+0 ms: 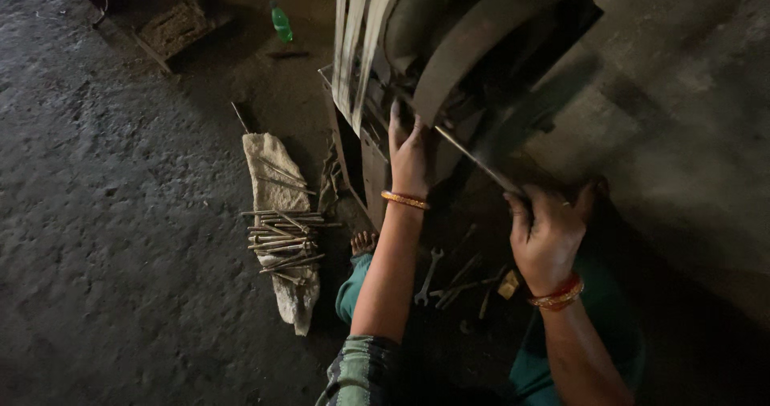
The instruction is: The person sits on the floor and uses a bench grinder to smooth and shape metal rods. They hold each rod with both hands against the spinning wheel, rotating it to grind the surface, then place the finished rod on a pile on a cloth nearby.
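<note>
A thin metal rod (pixel 469 156) slants from the machine down to my right hand (pixel 547 233), which grips its near end. The rod's far tip meets the edge of a dark wheel guard (pixel 473 41) on a large belt-driven machine (pixel 401 61). My left hand (pixel 407 153) rests flat against the machine beside the rod's tip, fingers up. Both wrists wear bangles.
A pale sack (pixel 277 213) lies on the dark floor to the left with several metal rods (pixel 281 241) piled across it. A spanner (pixel 427 278) and other tools lie between my knees. A green bottle (pixel 281 24) and a tray (pixel 172 29) stand farther back.
</note>
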